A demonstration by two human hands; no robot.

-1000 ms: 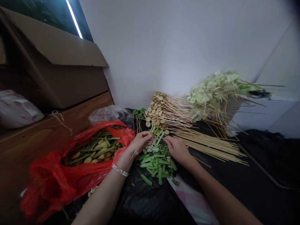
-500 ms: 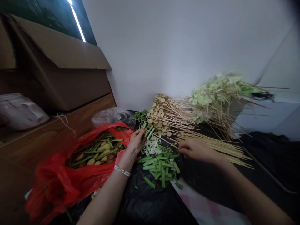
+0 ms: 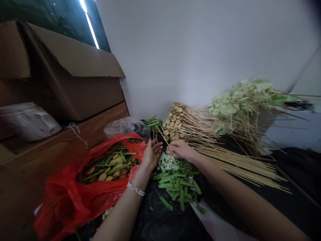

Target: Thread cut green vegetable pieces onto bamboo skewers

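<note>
My left hand (image 3: 151, 154) is open, palm turned inward and fingers spread, beside the red plastic bag (image 3: 100, 185). Facing it, my right hand (image 3: 181, 149) pinches a thin bamboo skewer (image 3: 165, 138), which slants up and left toward a bunch of green vegetable pieces (image 3: 153, 123). Below the hands lie chopped white bits (image 3: 167, 161) and a heap of cut green strips (image 3: 178, 185) on black plastic (image 3: 155, 221). Just behind my right hand, skewered potato slices (image 3: 175, 122) are stacked, sticks pointing right.
Loose bamboo skewers (image 3: 248, 167) spread to the right. Farther back are skewered cabbage leaves (image 3: 240, 100) against the wall. Potato slices and green stalks (image 3: 112, 165) fill the red bag. At left are a cardboard box (image 3: 87, 97), a white tub (image 3: 30, 120) and a clear bag (image 3: 122, 126).
The green strips on the skewer have left my left hand, which has opened. My right hand has moved left, toward the bunch at the back. The view has shifted slightly.
</note>
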